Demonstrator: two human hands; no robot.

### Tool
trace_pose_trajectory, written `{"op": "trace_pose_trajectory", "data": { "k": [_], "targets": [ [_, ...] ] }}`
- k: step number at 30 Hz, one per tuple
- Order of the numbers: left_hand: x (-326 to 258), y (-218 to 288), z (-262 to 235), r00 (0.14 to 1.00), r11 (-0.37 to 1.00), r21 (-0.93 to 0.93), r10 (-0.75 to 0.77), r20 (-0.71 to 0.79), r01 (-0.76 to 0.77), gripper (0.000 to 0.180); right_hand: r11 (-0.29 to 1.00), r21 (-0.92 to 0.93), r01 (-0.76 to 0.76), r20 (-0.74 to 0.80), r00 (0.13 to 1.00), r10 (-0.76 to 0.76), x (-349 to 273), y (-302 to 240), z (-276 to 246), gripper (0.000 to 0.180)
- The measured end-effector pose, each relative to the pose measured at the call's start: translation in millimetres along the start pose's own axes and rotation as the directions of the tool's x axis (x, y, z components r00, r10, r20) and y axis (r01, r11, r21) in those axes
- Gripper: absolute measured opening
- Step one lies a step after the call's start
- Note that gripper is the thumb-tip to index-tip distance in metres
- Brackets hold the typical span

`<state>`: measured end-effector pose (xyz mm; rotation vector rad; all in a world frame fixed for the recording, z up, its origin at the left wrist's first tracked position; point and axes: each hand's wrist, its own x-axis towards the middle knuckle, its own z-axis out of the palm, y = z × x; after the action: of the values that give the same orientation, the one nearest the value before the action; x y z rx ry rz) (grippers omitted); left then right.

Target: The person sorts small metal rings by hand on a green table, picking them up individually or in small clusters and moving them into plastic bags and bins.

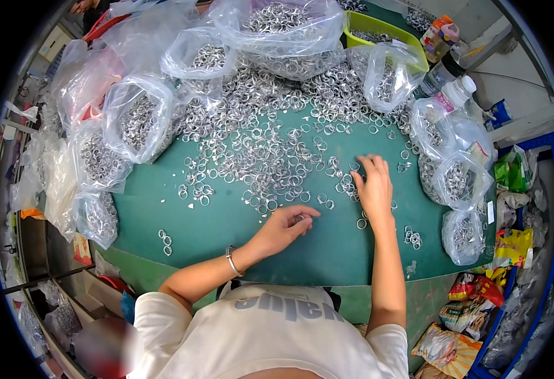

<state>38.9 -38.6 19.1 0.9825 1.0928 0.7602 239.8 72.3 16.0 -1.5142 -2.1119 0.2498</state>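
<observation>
Curled in front of my body, my left hand (pixel 282 232) has silver metal rings (pixel 300 219) showing between its fingers and palm; how many is hidden. My right hand (pixel 375 189) lies further forward on the right, palm down. Its fingers are stretched out and apart, over a loose string of rings (pixel 346 184) on the green tabletop (pixel 327 243). One ring (pixel 354 166) sits beside its fingertips, and a few more are by the wrist. Beyond both hands spreads a wide scatter of similar rings (pixel 264 158), thickening into a heap (pixel 245 95) at the back.
Clear plastic bags of rings stand along the left (pixel 139 123), back (pixel 277 44) and right (pixel 459 180). A yellow-green basket (pixel 384 31) and bottles (pixel 457 93) stand at the back right. Small ring groups lie at left (pixel 165 242) and right (pixel 412 237). A blue shelf frame (pixel 548 252) is at right.
</observation>
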Motion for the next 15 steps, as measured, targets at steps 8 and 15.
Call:
{"op": "trace_pose_trajectory", "data": {
  "k": [8,15],
  "targets": [
    [-2.2,-14.2,-6.5,0.997,0.99,0.122,0.073,0.013,-0.074,0.029,0.996,0.02,0.082,0.282,0.956,-0.085,-11.8,-9.5,-21.6,0.03],
    [2.1,-11.7,7.7,0.983,0.972,0.15,0.172,0.07,-0.18,0.032,0.994,-0.062,0.085,0.138,0.988,-0.076,2.9,-14.7,12.6,0.02]
  ]
}}
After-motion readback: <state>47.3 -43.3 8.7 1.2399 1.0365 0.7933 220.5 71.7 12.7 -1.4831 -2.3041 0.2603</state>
